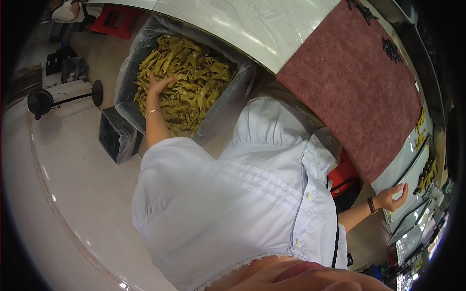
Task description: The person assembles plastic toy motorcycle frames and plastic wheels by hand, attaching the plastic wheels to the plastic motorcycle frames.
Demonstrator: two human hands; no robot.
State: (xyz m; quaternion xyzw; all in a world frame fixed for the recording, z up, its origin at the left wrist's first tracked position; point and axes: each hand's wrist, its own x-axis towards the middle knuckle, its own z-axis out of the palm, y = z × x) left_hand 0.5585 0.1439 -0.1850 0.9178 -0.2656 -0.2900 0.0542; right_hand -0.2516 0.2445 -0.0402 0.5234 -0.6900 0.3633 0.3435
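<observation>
My left hand (157, 87) reaches into a bin lined with clear plastic (127, 87). It lies on a heap of small olive-yellow moulded pieces (196, 92), thumb and fingers spread, with no piece visibly gripped. What the pieces are I cannot make out. Out to the right, my right hand (393, 197), with a dark band at the wrist, hovers by the table's edge. Its fingers are loosely curled and apart from the thumb, and nothing shows between them. Several yellow pieces and dark ones (426, 177) lie on the table beyond that hand.
A dark red mat (354, 92) covers part of the white table (242, 22), with clusters of black pieces (391, 50) at its far edge. A smaller lined bin (118, 135), a black-based stand (73, 99) and a red stool (114, 20) are on the left floor.
</observation>
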